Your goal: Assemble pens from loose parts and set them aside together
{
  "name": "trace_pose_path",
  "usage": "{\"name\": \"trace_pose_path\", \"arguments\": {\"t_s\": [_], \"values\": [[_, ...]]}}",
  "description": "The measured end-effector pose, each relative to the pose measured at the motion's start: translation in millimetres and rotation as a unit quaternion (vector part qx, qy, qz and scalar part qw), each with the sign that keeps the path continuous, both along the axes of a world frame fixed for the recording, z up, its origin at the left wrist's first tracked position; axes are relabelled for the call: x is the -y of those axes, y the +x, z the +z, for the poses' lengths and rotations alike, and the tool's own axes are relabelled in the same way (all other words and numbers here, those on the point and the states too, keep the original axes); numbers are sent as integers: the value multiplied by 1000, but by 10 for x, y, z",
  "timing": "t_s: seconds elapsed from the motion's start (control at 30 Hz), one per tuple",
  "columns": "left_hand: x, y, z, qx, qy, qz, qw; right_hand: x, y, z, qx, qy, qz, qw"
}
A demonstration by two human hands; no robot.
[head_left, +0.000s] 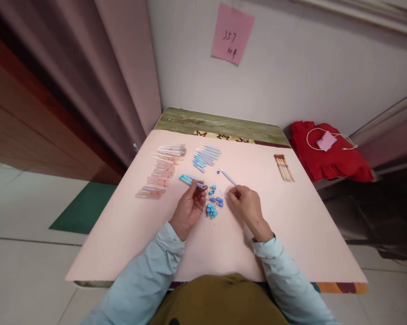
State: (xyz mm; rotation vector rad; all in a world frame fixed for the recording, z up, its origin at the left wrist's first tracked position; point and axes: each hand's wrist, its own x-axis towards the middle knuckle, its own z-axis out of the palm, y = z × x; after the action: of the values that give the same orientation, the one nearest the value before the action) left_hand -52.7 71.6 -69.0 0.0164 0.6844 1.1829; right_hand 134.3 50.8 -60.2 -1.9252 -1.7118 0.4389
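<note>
My left hand [189,210] is closed on a lilac pen barrel [200,185], pinched between thumb and fingers with one end pointing right. Just beyond it lie turquoise and lilac barrels [185,178]. My right hand [247,203] hovers to the right, its thumb and forefinger pressed together; whatever is in the pinch is too small to make out. A pale lilac tapered barrel [227,176] rests beyond my right fingers, beside a small dark blue ring-like piece [218,172]. Between the hands are small blue and turquoise caps [211,211] in a loose pile.
Farther back sit rows of blue and lilac barrels [206,155]. Clear and pinkish pen parts [161,174] line the left side. A bundle of cream pens [283,168] lies at the right of the pink-covered table [301,234]. Red cloth [325,162] with a white cable stands beyond.
</note>
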Motion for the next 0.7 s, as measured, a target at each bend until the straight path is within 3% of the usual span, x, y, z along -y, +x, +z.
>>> {"name": "trace_pose_path", "arguments": {"t_s": [0.13, 0.3, 0.53, 0.7], "values": [[-10, -3, -20, -5, 2, 8, 1000, -28, 22, -143, 25, -16, -3, 1000], [-14, 1, -25, -3, 0, 10, 1000, -61, -6, -165, 40, 21, 34, 998], [1, 27, -14, -11, -13, 11, 1000, -66, -190, -274, 127, 16, 44, 991], [25, 36, 16, -15, -12, 2, 1000, -56, -165, -150, 44, 67, 13, 997]]}}
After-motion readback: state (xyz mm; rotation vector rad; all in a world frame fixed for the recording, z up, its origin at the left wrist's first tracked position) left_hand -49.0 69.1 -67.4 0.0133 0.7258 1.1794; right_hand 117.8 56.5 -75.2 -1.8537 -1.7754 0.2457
